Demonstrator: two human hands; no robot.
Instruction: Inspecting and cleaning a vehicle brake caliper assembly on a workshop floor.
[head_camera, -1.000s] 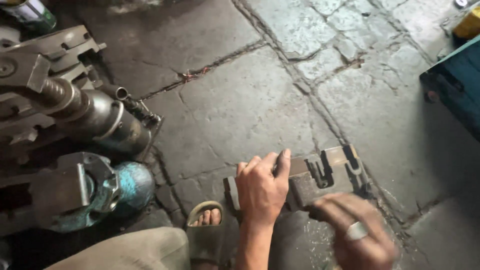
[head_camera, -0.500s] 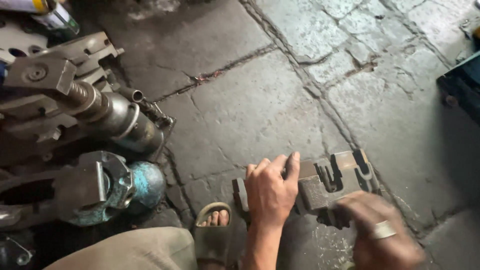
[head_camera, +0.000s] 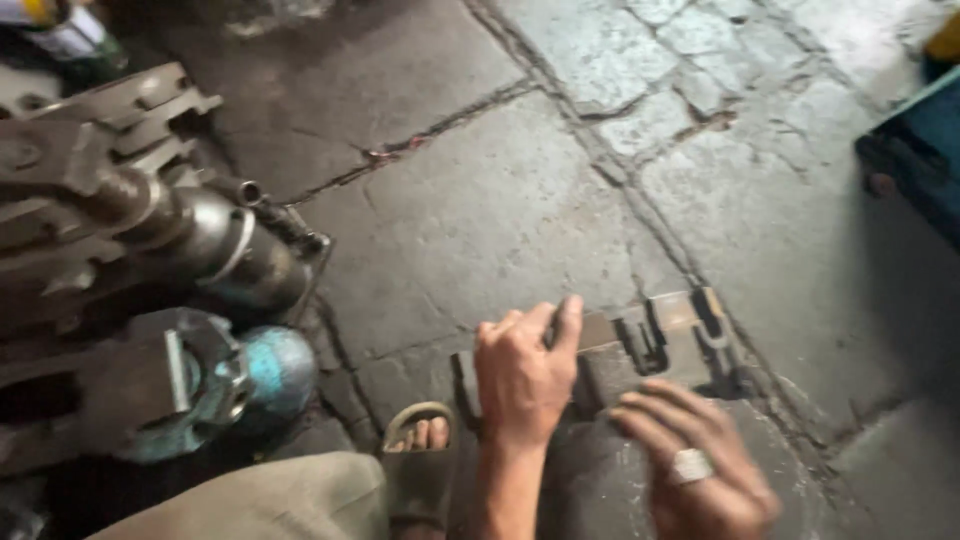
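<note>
Metal bracket (head_camera: 640, 345) | flat on stone floor (head_camera: 500, 210), near right | machine assembly (head_camera: 130, 290) far left | left hand (head_camera: 522, 380) clamped over bracket's left end | right hand (head_camera: 700, 470) blurred, grip unclear | risk: bracket skidding toward sandalled foot (head_camera: 420, 440)

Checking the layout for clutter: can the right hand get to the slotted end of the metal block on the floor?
Probably yes. The right hand hovers just below the metal block; its slotted end lies uncovered, and the left hand presses the other end.
</note>
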